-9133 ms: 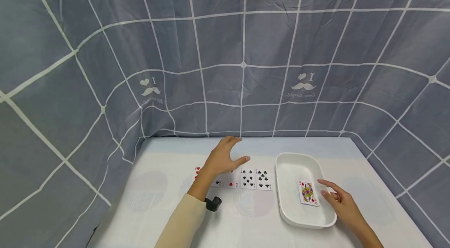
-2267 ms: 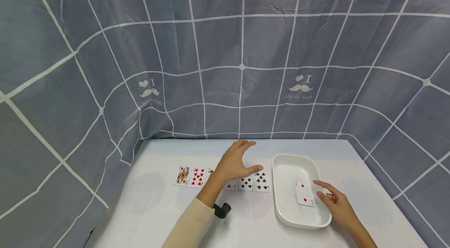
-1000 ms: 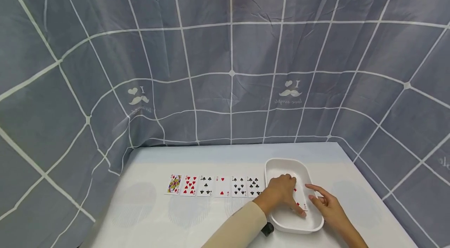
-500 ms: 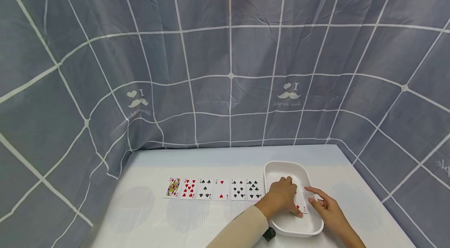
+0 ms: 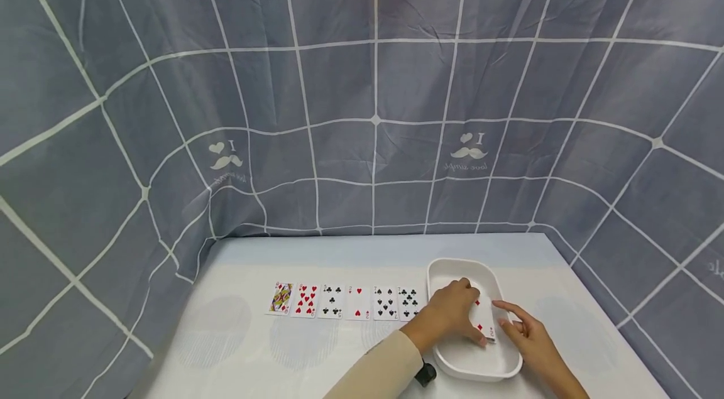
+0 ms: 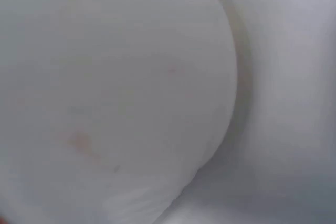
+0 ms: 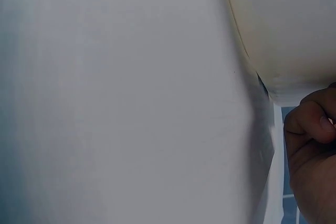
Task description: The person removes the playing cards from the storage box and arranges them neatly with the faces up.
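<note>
Covering part of the two of diamonds (image 5: pixel 485 317), the left hand (image 5: pixel 454 309) grips it between thumb and fingers inside the white tray (image 5: pixel 472 358). From where I stand, the right hand (image 5: pixel 528 337) is at the tray's right rim, thumb and forefinger spread apart, just beside the card; whether it presses on the rim I can't tell. The tray's left rim sits close to the end of a straight row of cards, leaving a narrow gap partly behind the left wrist. Wider stretches of worktop (image 5: pixel 237 267) lie between the row and the back edge, and in front of the row.

Reading from the left, the row has a court card (image 5: pixel 279 298), a hearts card (image 5: pixel 306 301) whose number is too small to trust, the five of clubs (image 5: pixel 330 302), two of hearts (image 5: pixel 359 303), seven of spades (image 5: pixel 385 303) and seven of clubs (image 5: pixel 408 303). Beyond the back edge, the gridded grey curtain (image 5: pixel 339 85) carries mirrored print: an "I" with a heart, a moustache, and "love simple" (image 5: pixel 468 166).
</note>
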Action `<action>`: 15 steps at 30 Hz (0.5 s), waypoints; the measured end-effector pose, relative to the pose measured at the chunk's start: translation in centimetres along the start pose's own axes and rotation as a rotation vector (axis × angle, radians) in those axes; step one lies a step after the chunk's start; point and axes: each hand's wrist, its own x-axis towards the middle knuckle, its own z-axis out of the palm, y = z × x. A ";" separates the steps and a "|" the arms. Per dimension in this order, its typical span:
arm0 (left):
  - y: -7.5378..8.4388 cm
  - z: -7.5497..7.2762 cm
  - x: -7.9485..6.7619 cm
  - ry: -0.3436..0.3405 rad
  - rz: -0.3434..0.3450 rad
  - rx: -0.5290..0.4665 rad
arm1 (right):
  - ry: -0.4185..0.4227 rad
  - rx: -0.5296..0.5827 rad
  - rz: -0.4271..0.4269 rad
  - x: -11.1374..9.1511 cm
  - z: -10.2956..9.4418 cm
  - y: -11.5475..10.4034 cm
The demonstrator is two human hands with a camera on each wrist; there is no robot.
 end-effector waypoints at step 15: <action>-3.5 -3.7 -2.4 0.151 0.087 -0.075 | 0.059 -0.057 0.070 0.1 0.4 -0.7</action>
